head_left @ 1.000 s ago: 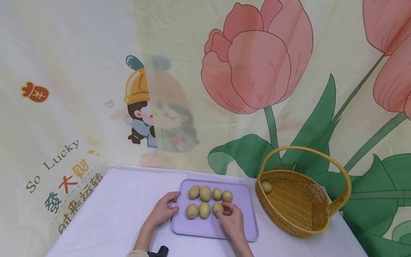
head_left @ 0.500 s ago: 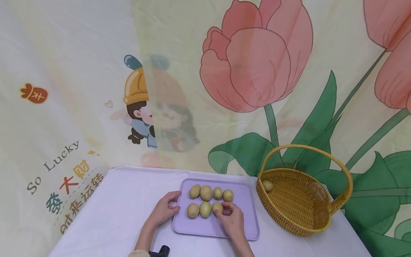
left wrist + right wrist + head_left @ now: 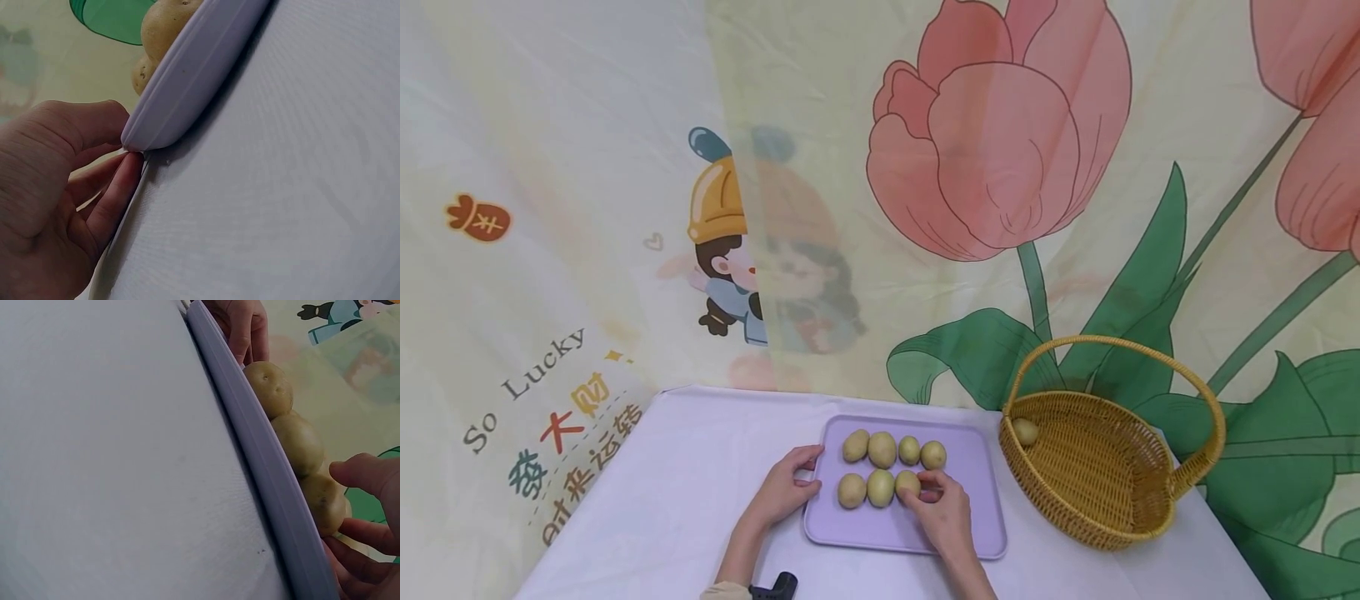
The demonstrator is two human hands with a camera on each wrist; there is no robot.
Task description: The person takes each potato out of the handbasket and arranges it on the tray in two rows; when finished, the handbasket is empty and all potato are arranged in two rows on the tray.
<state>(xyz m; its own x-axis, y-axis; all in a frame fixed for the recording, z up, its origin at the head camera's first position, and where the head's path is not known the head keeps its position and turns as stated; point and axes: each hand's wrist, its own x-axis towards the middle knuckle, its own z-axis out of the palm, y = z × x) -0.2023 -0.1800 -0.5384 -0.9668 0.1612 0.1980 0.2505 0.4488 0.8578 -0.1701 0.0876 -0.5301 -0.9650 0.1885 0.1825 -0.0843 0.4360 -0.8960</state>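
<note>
A lilac tray (image 3: pixel 910 533) bears two rows of potatoes. My left hand (image 3: pixel 786 487) holds the tray's left edge; in the left wrist view its fingertips (image 3: pixel 131 164) meet the tray's lower corner. My right hand (image 3: pixel 943 508) has thumb and fingers around the right-hand potato (image 3: pixel 907 485) of the near row, which rests on the tray beside the middle potato (image 3: pixel 881 487). The left potato (image 3: pixel 852 492) completes that row. In the right wrist view the fingers touch the end potato (image 3: pixel 323 503), with the thumb close above it. The far row lies behind, uncovered.
A wicker basket (image 3: pixel 1075 517) with a tall arched handle stands right of the tray, with one potato (image 3: pixel 1025 432) inside at its left. White cloth (image 3: pixel 662 500) covers the table. Printed curtains (image 3: pixel 820 208) hang directly behind the table.
The potato in my right hand has shifted slightly left, closer to the middle potato of the near row. Both hands otherwise keep their places; the head view has moved a little.
</note>
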